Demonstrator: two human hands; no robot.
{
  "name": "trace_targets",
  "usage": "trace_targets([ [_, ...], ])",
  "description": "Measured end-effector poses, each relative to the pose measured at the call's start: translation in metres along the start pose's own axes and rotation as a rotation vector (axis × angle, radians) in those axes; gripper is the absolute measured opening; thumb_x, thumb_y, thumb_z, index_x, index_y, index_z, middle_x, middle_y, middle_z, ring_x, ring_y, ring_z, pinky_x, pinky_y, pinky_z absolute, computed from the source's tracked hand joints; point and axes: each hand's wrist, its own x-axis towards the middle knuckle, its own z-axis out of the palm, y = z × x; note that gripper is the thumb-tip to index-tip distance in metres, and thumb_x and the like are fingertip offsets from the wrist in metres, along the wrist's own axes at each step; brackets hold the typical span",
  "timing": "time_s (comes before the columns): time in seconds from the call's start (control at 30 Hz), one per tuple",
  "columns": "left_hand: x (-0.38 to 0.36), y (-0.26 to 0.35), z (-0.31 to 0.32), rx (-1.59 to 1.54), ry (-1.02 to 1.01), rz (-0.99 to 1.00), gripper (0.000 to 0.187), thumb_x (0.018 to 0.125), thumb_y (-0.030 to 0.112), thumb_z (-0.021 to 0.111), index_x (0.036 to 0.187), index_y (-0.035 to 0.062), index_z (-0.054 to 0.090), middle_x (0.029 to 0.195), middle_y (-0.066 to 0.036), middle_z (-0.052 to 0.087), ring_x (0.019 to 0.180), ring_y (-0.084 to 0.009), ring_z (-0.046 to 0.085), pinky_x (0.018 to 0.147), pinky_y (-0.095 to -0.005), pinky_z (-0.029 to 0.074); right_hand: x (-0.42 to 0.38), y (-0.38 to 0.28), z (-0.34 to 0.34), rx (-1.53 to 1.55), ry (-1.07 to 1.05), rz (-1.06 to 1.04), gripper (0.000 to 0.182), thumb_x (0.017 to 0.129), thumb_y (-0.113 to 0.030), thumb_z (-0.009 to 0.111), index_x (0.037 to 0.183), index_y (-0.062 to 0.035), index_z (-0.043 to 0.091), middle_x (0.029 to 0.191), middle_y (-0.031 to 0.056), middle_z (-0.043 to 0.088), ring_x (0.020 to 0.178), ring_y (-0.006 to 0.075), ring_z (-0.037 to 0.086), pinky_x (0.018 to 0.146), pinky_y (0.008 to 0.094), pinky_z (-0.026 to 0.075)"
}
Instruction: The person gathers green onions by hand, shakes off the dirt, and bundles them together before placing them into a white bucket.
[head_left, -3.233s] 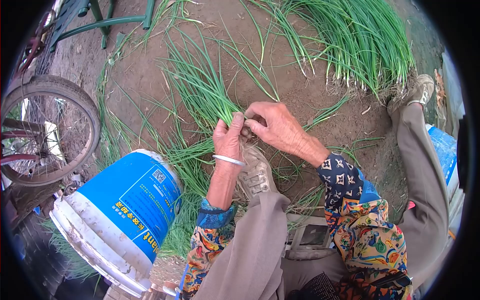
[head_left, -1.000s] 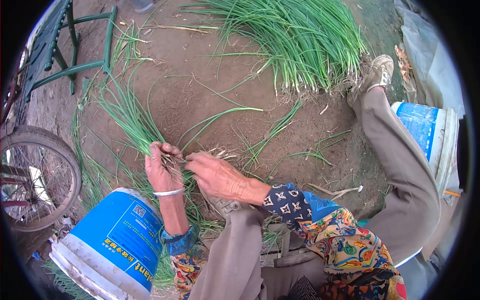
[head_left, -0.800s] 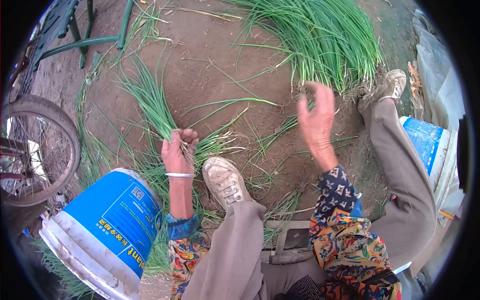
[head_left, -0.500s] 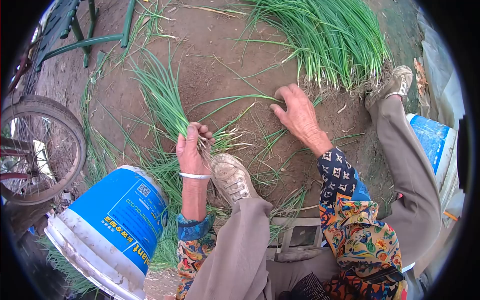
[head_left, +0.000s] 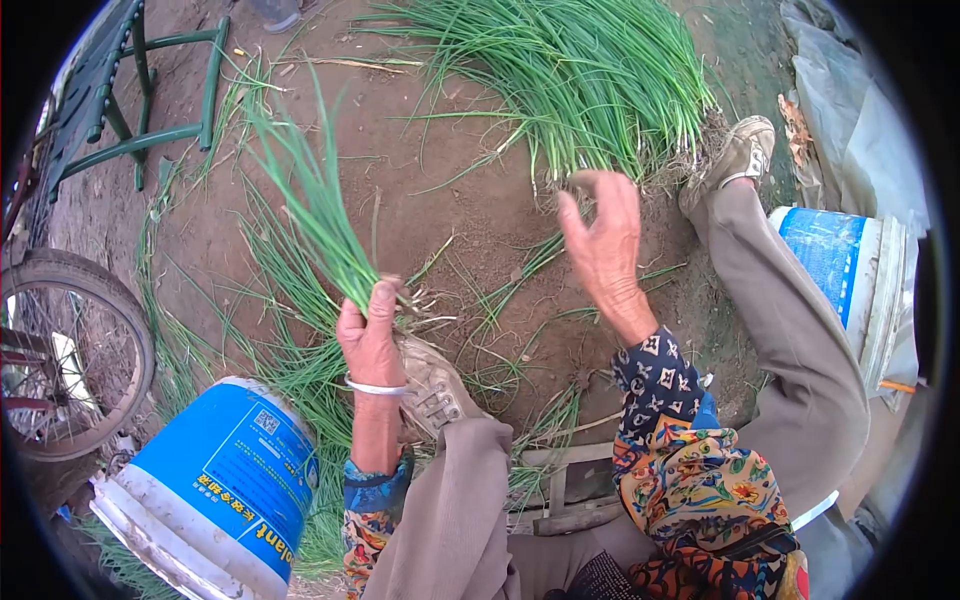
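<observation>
My left hand is closed round the root end of a small bunch of thin green onions, their long leaves pointing up and to the left. Pale roots stick out beside the thumb, just above my left shoe. To the right, my right hand holds nothing, thumb and fingers apart and curved. Its fingertips are right by the white root ends of a large pile of green onions lying on the soil. Between the hands, a few loose stalks are scattered on the ground.
A blue and white bucket stands at lower left, near a bicycle wheel. Another bucket is beyond my right leg, beside plastic sheeting. A green metal-framed chair stands at upper left. Loose green leaves litter the ground on the left.
The bunch in my left hand is raised slightly and lifted off the stalks below. My right hand has come away from a loose stalk and moved up toward the pile. The view has shifted.
</observation>
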Motion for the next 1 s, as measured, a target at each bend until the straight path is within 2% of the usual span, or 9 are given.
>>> trace_targets([
  [0.07,0.015,-0.004,-0.019,-0.033,0.056,0.074,0.017,0.092,0.022,0.06,0.096,0.0055,0.059,0.09,-0.006,0.064,0.08,-0.0145,0.06,0.07,-0.0299,0.05,0.022,0.021,-0.015,-0.194,0.129,0.089,0.045,0.077,-0.018,0.07,0.113,-0.0008,0.05,0.108,0.0161,0.049,0.103,0.029,0.046,0.088,0.042,0.041],
  [0.2,0.032,-0.027,-0.049,-0.002,0.263,0.005,0.017,0.094,0.022,0.057,0.096,0.0053,0.056,0.09,-0.007,0.064,0.081,-0.0175,0.063,0.069,-0.0316,0.052,0.027,0.035,0.006,-0.201,0.095,0.199,0.065,0.073,-0.027,0.075,0.122,0.0006,0.042,0.108,0.0197,0.049,0.102,0.0352,0.048,0.09,0.0458,0.04],
  [0.33,0.021,-0.049,-0.079,0.073,0.236,-0.042,0.021,0.096,0.023,0.053,0.095,0.0025,0.054,0.085,-0.011,0.064,0.071,-0.0175,0.064,0.065,-0.0285,0.052,0.023,0.029,0.026,-0.089,0.033,0.217,0.071,0.067,-0.029,0.08,0.119,0.0013,0.043,0.106,0.0204,0.048,0.101,0.0364,0.049,0.088,0.045,0.041],
  [0.43,0.008,-0.049,-0.089,0.302,0.248,-0.061,0.022,0.097,0.023,0.049,0.094,0.0015,0.052,0.079,-0.01,0.063,0.064,-0.0153,0.062,0.059,-0.027,0.049,0.031,0.024,0.016,-0.303,-0.035,0.224,0.071,0.066,-0.029,0.081,0.118,0.0013,0.043,0.104,0.0195,0.047,0.102,0.0362,0.049,0.085,0.0445,0.044],
  [0.53,-0.016,-0.058,-0.119,0.432,0.291,-0.091,0.021,0.097,0.023,0.049,0.094,0.0019,0.051,0.073,-0.008,0.061,0.056,-0.0132,0.057,0.053,-0.0257,0.045,0.029,0.023,0.025,-0.243,-0.022,0.25,0.073,0.065,-0.033,0.082,0.116,0.0016,0.043,0.103,0.0184,0.046,0.1,0.0365,0.051,0.08,0.0447,0.046],
  [0.6,-0.035,-0.058,-0.138,0.503,0.312,-0.177,0.022,0.096,0.024,0.049,0.094,0.0021,0.051,0.071,-0.008,0.061,0.054,-0.0129,0.056,0.052,-0.0254,0.045,0.028,0.02,0.029,-0.15,-0.031,0.292,0.058,0.069,-0.027,0.077,0.108,0.0002,0.044,0.101,0.0202,0.049,0.092,0.0377,0.056,0.074,0.0465,0.048],
  [0.73,-0.052,-0.056,-0.13,0.276,0.409,-0.198,0.02,0.095,0.024,0.052,0.088,0.0054,0.052,0.07,-0.006,0.061,0.05,-0.0108,0.052,0.048,-0.0231,0.044,0.023,0.002,0.043,0.027,-0.148,0.282,0.034,0.073,-0.014,0.067,0.095,-0.0018,0.045,0.085,0.0195,0.055,0.077,0.0374,0.06,0.066,0.0464,0.049],
  [0.87,-0.042,-0.05,-0.118,0.263,0.363,-0.143,0.02,0.095,0.024,0.051,0.092,0.0041,0.055,0.071,-0.005,0.061,0.063,-0.0118,0.057,0.059,-0.0262,0.046,-0.016,-0.048,0.068,0.096,-0.325,0.051,0.028,0.075,-0.01,0.066,0.092,-0.0041,0.044,0.087,0.0168,0.053,0.073,0.034,0.06,0.066,0.0449,0.05],
  [1.0,-0.031,-0.026,-0.091,0.007,0.319,-0.098,0.019,0.096,0.023,0.053,0.095,0.0045,0.057,0.08,-0.005,0.063,0.072,-0.0119,0.058,0.067,-0.027,0.048,-0.038,-0.073,0.073,0.296,-0.324,-0.154,0.033,0.076,-0.014,0.068,0.102,-0.0038,0.05,0.094,0.0157,0.056,0.079,0.0335,0.06,0.071,0.0427,0.051],
])
